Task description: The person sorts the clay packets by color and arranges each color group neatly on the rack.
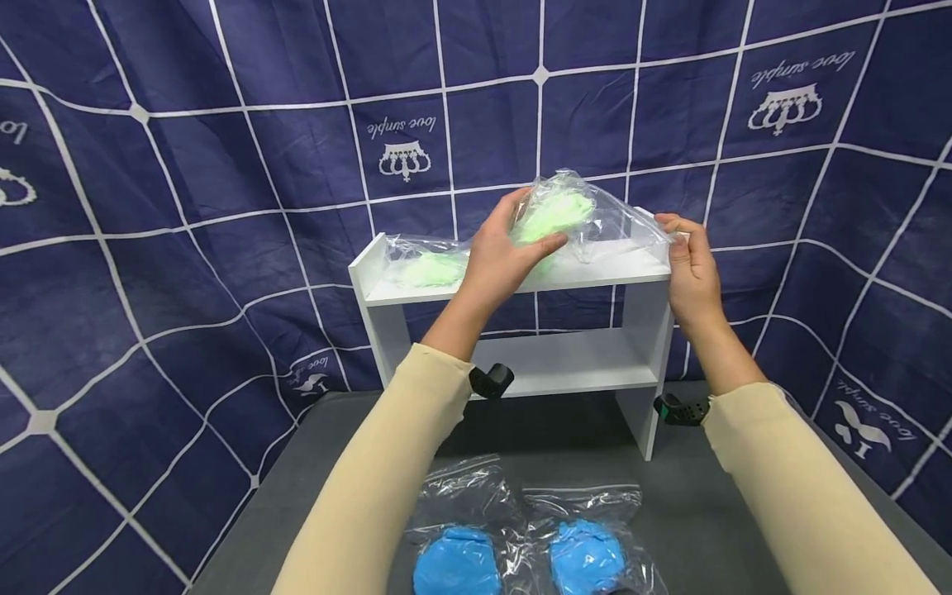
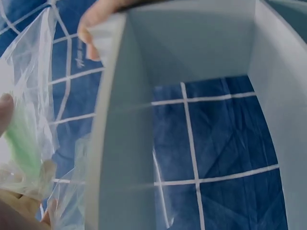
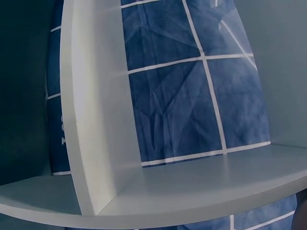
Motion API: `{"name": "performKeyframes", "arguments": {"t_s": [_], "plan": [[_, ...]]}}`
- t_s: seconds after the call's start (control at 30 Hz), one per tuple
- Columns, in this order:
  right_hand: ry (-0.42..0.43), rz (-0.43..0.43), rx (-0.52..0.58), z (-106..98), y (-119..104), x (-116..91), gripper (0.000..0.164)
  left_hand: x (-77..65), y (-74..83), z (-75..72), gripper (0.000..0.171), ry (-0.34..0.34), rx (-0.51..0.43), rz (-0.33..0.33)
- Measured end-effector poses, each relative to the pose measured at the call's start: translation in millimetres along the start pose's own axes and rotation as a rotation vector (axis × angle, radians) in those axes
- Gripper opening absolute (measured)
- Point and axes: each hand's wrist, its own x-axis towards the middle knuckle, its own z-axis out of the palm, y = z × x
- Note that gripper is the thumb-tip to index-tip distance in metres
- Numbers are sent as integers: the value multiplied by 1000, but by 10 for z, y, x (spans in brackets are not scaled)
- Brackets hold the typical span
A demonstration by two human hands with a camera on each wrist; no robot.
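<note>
Pale green is the lump inside the clear, crinkled plastic bag which I carry in my left grip; the thumb is in front and the fingers go behind, so this grip is full. The bag is over the top board of the white two-level shelf, towards its three o'clock end; if its bottom touches the board, I cannot tell.

My right grip is between three and four o'clock from the left one, with bent fingers at the shelf's end panel, where a corner of the film arrives. Whether it pinches the film, the panel or both, I cannot tell.

A second clear plastic bag with pale green content lies on the board, between eight and nine o'clock from my left grip. Near six o'clock, on the dark grey worktop, are two clear zip bags with round blue content.

In my judgement, the film is slippery, so a loose thumb could let the bag slide over the front edge. If the right corner is caught, pulling could stretch the film or shift the light-looking shelf.
</note>
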Motion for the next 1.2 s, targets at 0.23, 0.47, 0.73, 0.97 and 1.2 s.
{"name": "performKeyframes", "arguments": {"t_s": [0.23, 0.47, 0.73, 0.97, 1.2], "plan": [[6, 24, -27, -3, -67, -16, 28, 238, 31, 168, 83, -48, 195, -110], [-17, 2, -31, 37, -303, -86, 32, 230, 19, 283, 87, -168, 397, -131], [-19, -15, -43, 34, -327, -83, 32, 186, 19, 338, 86, -95, 599, -155], [-14, 10, -45, 34, -321, -101, 31, 143, 2, 353, 91, -99, 634, -138], [-12, -2, -26, 33, -314, -91, 32, 10, -3, 264, 77, 0, 600, 11]]}}
